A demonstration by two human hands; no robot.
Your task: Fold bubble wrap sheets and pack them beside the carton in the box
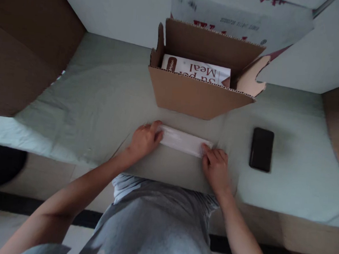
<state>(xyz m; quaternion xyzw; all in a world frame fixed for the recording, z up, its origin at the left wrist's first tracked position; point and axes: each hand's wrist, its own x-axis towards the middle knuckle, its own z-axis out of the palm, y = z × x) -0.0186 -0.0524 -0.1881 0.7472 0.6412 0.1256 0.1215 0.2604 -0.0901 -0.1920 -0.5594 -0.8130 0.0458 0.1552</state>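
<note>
A long, slim white packet (181, 140), apparently in shiny clear wrap, lies on the cloth in front of me, tilted slightly down to the right. My left hand (145, 140) is closed on its left end, thumb and fingers at the edge. At the other end, my right hand (215, 164) grips the right corner, its index finger and thumb against the packet. Just beyond the packet stands an open cardboard box (195, 94). Inside it sits a white carton (199, 69) with brown lettering that reads "Super Meal" upside down.
A black phone-like device (261, 149) lies to the right on the pale green cloth (108, 87). Large brown cardboard surfaces (26, 45) rise at the left and far right. Behind the box is a white panel (122, 10) with a printed carton. The table's front edge is close to my body.
</note>
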